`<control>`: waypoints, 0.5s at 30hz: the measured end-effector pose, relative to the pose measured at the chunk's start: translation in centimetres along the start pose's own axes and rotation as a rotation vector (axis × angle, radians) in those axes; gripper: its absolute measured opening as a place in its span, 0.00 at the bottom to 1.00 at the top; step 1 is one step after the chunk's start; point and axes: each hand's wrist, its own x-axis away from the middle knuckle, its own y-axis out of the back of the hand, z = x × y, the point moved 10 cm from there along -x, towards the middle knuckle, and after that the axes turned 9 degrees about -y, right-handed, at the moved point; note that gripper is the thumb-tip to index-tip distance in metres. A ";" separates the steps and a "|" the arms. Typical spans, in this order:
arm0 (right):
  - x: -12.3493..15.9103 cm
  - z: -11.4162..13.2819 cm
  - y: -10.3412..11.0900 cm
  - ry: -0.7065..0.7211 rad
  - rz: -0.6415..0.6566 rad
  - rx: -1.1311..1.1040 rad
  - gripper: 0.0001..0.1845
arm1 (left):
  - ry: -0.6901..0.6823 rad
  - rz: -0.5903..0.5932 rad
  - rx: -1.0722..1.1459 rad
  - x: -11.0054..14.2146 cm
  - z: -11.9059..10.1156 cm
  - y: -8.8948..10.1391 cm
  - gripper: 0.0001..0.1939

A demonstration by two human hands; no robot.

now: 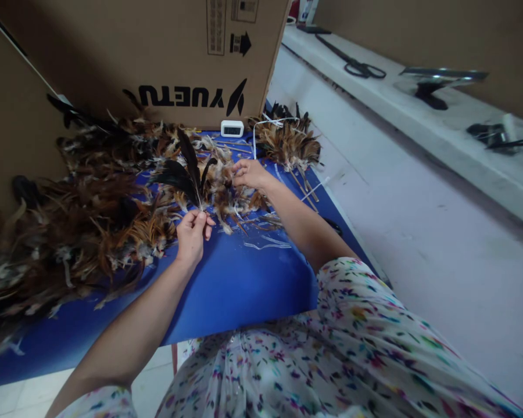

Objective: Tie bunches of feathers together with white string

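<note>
My left hand [190, 235] pinches several black feathers [192, 168] by their quill ends, and the dark plumes fan upward and away from me. Ahead and to the right, my right hand [249, 174] reaches over a loose heap of light brown feathers [222, 188]. Its fingers are somewhat spread at the heap's edge, and I see nothing held in them. A large pile of brown and black feathers [108, 226] covers the left side of the blue table [244, 284].
A cardboard box [178, 52] stands behind the feathers, with a small white digital clock [232, 129] before it. Bundled feathers [287, 139] and thin sticks [305, 188] lie at the back right. The ledge at right bears scissors [364, 69] and a black-handled metal tool [433, 93].
</note>
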 end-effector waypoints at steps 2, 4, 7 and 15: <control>-0.2 0.2 0.2 0.048 -0.027 0.005 0.17 | -0.005 -0.004 -0.003 0.0 0.0 0.1 0.23; -0.4 0.4 0.2 0.086 -0.050 0.006 0.16 | -0.010 -0.005 -0.006 -0.1 0.1 0.1 0.23; -0.4 0.7 0.1 0.113 -0.058 -0.002 0.12 | -0.013 -0.001 -0.006 -0.1 0.1 0.1 0.22; 0.5 0.2 -0.5 0.026 -0.044 0.120 0.09 | 0.001 0.002 -0.004 -0.1 0.1 0.1 0.22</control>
